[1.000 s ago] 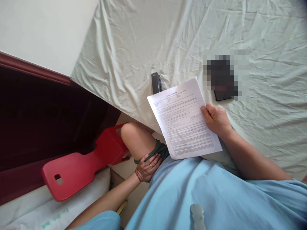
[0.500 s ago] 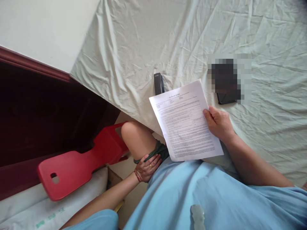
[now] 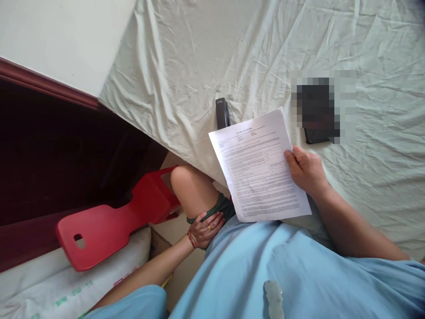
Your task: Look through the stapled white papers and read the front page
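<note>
One right hand point(image 3: 308, 170) grips a white rectangular paper sheet point(image 3: 260, 173) covered in fine dark print, its thumb on top at the three-o'clock edge and its other fingers mostly hidden; whether more sheets lie underneath cannot be told. Held by that edge alone, the printed face is left almost uncovered and turned up toward the viewer, presumably for reading. At six o'clock the sheet meets the loose light-blue cloth shirt point(image 3: 239, 266) in view; if they touch, the body may help steady it.

At the sheet's eleven o'clock, a slim black stapler point(image 3: 221, 110) lies on a wrinkled pale-green cloth point(image 3: 195, 62), its near end hidden by the paper. Between one and two o'clock lies a flat black rectangular case point(image 3: 317, 136), largely pixelated; both seem placed within easy reach.

Toward seven to eight o'clock, the left hand point(image 3: 205, 230) lies open over dark-green fabric shorts point(image 3: 226, 208), apparently just resting, with nothing visible in it. Farther out, around eight o'clock, stands a red plastic chair point(image 3: 94, 235).
</note>
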`<action>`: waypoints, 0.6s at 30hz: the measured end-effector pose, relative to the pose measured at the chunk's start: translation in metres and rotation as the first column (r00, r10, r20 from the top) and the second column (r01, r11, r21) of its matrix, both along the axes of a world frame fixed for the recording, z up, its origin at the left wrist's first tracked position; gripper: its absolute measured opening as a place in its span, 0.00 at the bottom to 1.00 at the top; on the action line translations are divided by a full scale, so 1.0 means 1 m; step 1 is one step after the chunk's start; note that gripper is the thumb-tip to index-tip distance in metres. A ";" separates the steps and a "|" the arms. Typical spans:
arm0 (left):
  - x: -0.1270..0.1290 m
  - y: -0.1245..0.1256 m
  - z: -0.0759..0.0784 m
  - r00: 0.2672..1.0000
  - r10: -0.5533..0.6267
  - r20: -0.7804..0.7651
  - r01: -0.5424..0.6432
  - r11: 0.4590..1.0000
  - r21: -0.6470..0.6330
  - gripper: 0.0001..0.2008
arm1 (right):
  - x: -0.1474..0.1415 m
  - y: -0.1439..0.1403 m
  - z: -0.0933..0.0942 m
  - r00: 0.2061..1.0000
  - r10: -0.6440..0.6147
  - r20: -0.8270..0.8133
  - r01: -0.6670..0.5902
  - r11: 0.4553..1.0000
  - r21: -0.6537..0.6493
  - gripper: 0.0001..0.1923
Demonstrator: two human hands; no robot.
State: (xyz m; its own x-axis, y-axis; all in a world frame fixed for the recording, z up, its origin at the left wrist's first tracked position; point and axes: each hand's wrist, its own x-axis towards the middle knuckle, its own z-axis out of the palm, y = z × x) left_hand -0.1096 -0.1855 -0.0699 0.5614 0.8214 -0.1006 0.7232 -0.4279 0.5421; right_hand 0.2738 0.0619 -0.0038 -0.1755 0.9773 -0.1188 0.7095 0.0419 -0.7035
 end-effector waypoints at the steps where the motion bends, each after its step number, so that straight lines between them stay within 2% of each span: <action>1: 0.001 0.001 0.000 1.000 -0.011 -0.003 0.011 0.999 0.044 0.32 | 0.000 0.000 0.000 1.000 0.002 0.000 -0.002 1.000 0.005 0.16; 4: 0.005 0.001 0.002 0.996 -0.064 -0.064 0.076 0.973 0.216 0.30 | 0.000 0.000 -0.001 1.000 0.008 -0.006 -0.008 1.000 0.022 0.16; 7: 0.009 0.000 0.002 0.987 -0.080 -0.141 0.131 0.908 0.397 0.21 | 0.000 0.000 -0.002 1.000 0.008 -0.004 -0.008 0.999 0.051 0.16; 9: 0.010 -0.001 0.001 0.983 -0.070 -0.172 0.143 0.876 0.460 0.18 | 0.001 0.000 -0.002 1.000 0.007 0.000 -0.007 0.998 0.069 0.16; 18: 0.007 -0.005 -0.005 0.971 -0.075 -0.228 0.178 0.864 0.471 0.18 | 0.001 0.000 -0.004 1.000 0.013 -0.014 -0.012 0.998 0.069 0.17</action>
